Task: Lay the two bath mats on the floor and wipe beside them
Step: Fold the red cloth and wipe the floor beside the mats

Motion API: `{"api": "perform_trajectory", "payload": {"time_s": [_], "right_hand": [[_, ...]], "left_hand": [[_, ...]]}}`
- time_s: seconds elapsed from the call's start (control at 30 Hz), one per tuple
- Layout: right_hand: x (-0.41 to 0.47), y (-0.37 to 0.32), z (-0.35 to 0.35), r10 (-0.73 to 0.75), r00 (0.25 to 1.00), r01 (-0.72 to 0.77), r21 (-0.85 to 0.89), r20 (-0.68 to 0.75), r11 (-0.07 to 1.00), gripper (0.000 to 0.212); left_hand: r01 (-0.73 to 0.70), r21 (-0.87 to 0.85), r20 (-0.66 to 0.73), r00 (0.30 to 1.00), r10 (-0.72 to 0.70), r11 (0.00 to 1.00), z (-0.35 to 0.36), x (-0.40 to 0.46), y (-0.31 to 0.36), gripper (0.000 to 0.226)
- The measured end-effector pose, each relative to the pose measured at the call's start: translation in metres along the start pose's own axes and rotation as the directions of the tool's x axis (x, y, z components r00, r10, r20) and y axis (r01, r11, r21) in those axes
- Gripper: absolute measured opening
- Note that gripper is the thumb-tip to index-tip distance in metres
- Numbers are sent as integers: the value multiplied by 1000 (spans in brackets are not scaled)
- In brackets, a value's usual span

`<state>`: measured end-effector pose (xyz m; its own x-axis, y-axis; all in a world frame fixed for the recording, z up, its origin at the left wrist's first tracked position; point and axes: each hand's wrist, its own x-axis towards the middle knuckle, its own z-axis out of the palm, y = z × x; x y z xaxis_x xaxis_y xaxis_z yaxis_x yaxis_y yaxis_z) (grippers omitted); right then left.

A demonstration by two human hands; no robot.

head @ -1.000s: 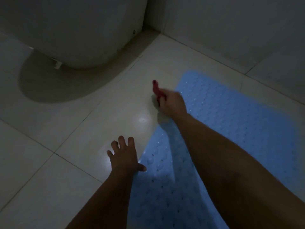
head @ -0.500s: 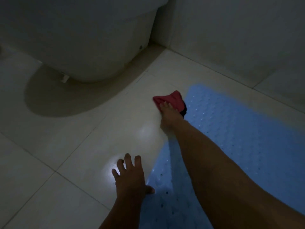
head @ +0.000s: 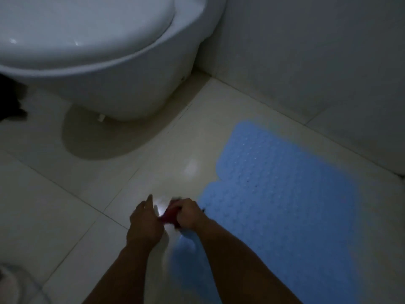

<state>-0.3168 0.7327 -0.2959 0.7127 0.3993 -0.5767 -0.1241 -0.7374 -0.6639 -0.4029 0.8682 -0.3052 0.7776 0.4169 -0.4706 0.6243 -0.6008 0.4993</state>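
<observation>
**me:** While my right hand (head: 189,213) is balled around the crumpled red cloth (head: 169,216), my left hand (head: 143,218) pinches its other end, fingers loosely out, both low over the pale glossy floor tiles (head: 76,216).

**reply:** where's the mat?

**me:** Bumpy blue rubber bath mat (head: 285,194) lies flat just right of my hands, near the wall; white toilet (head: 98,62) further up.

Toilet (head: 92,62) upper left of frame; mat (head: 285,194) flat on floor (head: 65,205) at right, beside wall (head: 317,51); hands (head: 166,216) lower centre, cloth (head: 169,216) between them, left of mat.
</observation>
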Motion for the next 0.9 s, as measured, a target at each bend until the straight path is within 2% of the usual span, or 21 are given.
{"api": "perform_trajectory", "payload": {"time_s": [0.03, 0.1, 0.2, 0.23, 0.3, 0.37, 0.43, 0.53, 0.63, 0.73, 0.8, 0.9], "right_hand": [[-24, -18, -8, 32, 999, -34, 91, 21, 995, 30], [-73, -49, -33, 43, 999, -41, 209, -4, 977, 35], [-143, -107, -101, 165, 985, -133, 389, -48, 911, 35], [-169, -129, -129, 213, 976, -171, 435, -50, 884, 35], [-227, -175, -198, 278, 956, -198, 492, -95, 848, 34], [-270, -207, -236, 261, 949, -141, 504, -176, 852, 36], [-334, -252, -297, 299, 910, -112, 526, -287, 843, 29], [-428, -302, -360, 358, 863, -75, 611, -356, 788, 19], [-496, -331, -422, 426, 766, 23, 682, -482, 731, 23], [-548, -357, -471, 363, 696, 172, 634, -619, 754, 5], [-575, -371, -501, 322, 648, 251, 592, -691, 765, 12], [-605, -390, -539, 289, 635, 301, 574, -717, 762, 19]], "left_hand": [[-7, -84, 23, 1000, 9, 996, -23, -18, 14, 74], [-36, -211, 130, 989, 65, 977, -73, -59, 50, 67], [-24, -306, 292, 949, 118, 952, -147, -116, 115, 30], [-31, -312, 297, 946, 128, 950, -173, -134, 140, 20], [-82, -311, 279, 944, 173, 947, -233, -171, 206, 15], [-82, -348, 293, 937, 192, 934, -271, -201, 252, 6], [-140, -370, 315, 911, 265, 919, -331, -240, 327, 9], [-187, -391, 370, 865, 340, 901, -399, -297, 412, 11], [-245, -419, 395, 818, 418, 874, -453, -342, 491, 12], [-260, -443, 423, 784, 455, 858, -486, -378, 550, 11], [-260, -456, 428, 774, 466, 851, -502, -402, 587, 14], [-297, -466, 448, 733, 512, 833, -517, -430, 633, 7]]}}
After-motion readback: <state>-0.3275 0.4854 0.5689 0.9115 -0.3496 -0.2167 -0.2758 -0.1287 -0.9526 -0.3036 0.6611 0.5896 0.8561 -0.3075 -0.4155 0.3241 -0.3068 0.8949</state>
